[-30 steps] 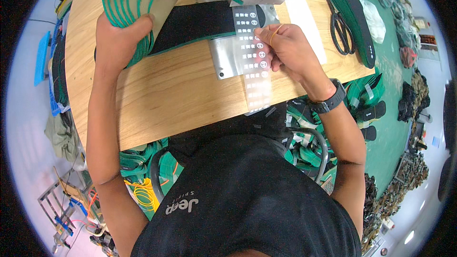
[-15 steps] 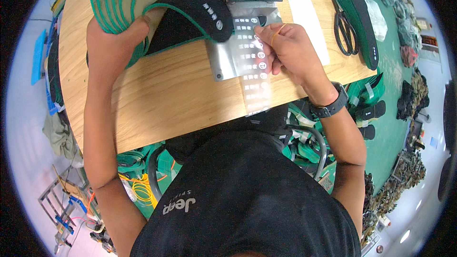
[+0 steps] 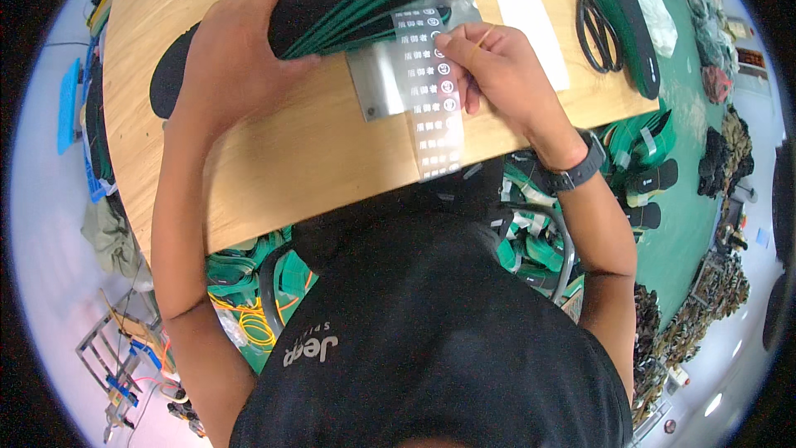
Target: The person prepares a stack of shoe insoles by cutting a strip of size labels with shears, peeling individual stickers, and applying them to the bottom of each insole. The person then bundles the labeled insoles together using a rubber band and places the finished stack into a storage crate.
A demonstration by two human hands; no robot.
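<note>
A stack of black insoles with green edges (image 3: 356,0) lies fanned at the top of the table. Beside its left end, my left hand (image 3: 236,54) is spread, thumb and fingers apart, touching the stack's edge. My right hand (image 3: 489,66) pinches the edge of a clear strip of white-printed labels (image 3: 427,108). The strip runs over a shiny metal plate (image 3: 373,87) down to the table's near edge. An insole tip lies under the strip's upper end. Another black insole end (image 3: 172,75) shows left of my left hand.
Right of the plate lies a long white paper strip (image 3: 531,25). Black-handled scissors (image 3: 599,37) rest beside another insole stack (image 3: 626,33) at the right. Bundled insoles (image 3: 651,178) lie on the floor beyond the table. A chair's metal armrest (image 3: 565,241) stands near the front edge.
My left hand has loosened its grip on the bent insoles, which now lie flatter and further right. My right hand and the label strip have shifted slightly up and left.
</note>
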